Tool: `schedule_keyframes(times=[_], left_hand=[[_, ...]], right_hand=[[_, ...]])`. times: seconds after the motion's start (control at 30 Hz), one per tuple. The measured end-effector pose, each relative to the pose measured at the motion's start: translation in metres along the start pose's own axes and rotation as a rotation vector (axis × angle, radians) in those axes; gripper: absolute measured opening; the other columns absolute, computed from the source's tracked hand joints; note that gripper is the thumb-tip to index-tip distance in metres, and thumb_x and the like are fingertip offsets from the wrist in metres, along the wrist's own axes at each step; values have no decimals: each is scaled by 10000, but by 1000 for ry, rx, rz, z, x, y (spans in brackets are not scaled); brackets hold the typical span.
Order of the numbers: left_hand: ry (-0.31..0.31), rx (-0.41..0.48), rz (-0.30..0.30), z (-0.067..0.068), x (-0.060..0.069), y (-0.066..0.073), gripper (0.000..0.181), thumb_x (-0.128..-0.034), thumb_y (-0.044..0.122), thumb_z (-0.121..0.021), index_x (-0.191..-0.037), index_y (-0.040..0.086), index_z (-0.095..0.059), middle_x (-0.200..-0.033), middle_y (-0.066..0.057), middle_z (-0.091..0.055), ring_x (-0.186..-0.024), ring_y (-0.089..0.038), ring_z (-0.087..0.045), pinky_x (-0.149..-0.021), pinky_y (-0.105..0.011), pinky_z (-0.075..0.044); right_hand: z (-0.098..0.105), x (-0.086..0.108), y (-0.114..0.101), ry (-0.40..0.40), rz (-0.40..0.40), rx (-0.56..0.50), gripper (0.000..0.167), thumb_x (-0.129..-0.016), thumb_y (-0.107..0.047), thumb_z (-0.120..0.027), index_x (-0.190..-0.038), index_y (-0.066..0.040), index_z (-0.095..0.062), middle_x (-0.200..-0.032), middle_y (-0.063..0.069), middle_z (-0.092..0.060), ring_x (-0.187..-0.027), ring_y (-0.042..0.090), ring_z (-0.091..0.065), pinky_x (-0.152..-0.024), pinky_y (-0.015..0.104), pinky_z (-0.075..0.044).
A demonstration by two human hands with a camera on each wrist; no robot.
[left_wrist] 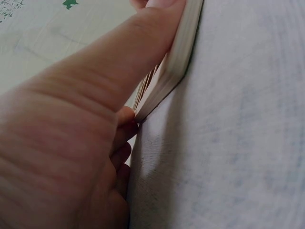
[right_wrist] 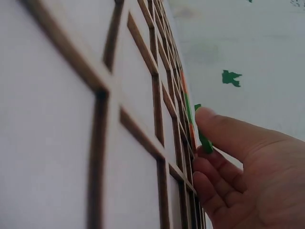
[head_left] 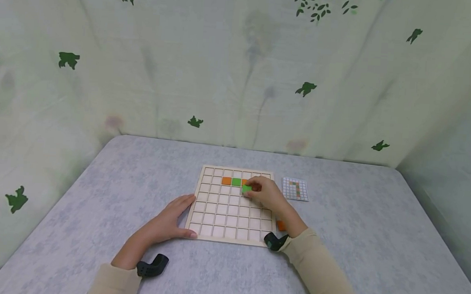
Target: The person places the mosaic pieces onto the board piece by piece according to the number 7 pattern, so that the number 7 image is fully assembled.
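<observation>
A wooden grid board (head_left: 232, 209) lies on the table. In its upper part an orange tile (head_left: 226, 180), a green tile (head_left: 236, 181) and another orange tile (head_left: 244, 182) sit in one row. My right hand (head_left: 267, 193) pinches a loose green square tile (right_wrist: 204, 133) between thumb and fingers, tilted just over the cells below that row's right end. My left hand (head_left: 171, 219) rests against the board's left side, thumb at the near left corner and the other fingers farther up the edge. The left wrist view shows the thumb (left_wrist: 138, 43) laid along the board's rim.
To the right of the board lies a small pattern card (head_left: 295, 189) with a printed grid and coloured squares. An orange tile (head_left: 281, 225) is partly hidden beside my right wrist. Behind the table (head_left: 221, 273) hangs a pale cloth (head_left: 223, 75) with green leaf shapes.
</observation>
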State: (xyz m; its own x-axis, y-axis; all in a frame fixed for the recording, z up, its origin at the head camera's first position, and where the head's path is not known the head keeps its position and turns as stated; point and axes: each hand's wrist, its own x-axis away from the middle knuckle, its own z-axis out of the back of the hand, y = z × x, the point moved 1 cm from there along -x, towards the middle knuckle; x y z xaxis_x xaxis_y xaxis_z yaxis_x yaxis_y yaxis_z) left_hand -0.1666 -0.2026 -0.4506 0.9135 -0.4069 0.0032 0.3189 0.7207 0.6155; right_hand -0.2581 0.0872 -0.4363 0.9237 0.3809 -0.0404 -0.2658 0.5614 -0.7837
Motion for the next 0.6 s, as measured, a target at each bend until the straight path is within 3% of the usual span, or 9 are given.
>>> schedule_keyframes(times=[0.2,0.43,0.6], left_hand=[[0,-8,-3,1,0,-1,1072,-635,569,-712,-1413,8,-234,-1443,-173,-222,-1312,-363,-144,-1011,-535,-180],[4,2,-4,1,0,-1,1073,-634,562,-717,-1412,4,-234,-1443,-178,-219,-1312,-369,-141,-1010,-539,-176],[-2,13,-9,-1,0,-1,1074,-635,557,-718,-1413,1,-228,-1444,-181,-214,-1313,-365,-141,-1014,-532,-176]], right_hand=[[-2,-1,-1,-6,65,76,247,-785,-156,-700,-1025,-103,-667,-913,-1,-537,-783,145,-478,-679,292,-435],[-2,-1,-1,-48,48,65,303,-790,-172,-696,-1084,-109,-660,-938,1,-539,-800,143,-485,-691,291,-439],[6,5,-7,-23,18,53,379,-791,-182,-696,-1155,-110,-618,-1016,24,-561,-872,153,-519,-746,294,-451]])
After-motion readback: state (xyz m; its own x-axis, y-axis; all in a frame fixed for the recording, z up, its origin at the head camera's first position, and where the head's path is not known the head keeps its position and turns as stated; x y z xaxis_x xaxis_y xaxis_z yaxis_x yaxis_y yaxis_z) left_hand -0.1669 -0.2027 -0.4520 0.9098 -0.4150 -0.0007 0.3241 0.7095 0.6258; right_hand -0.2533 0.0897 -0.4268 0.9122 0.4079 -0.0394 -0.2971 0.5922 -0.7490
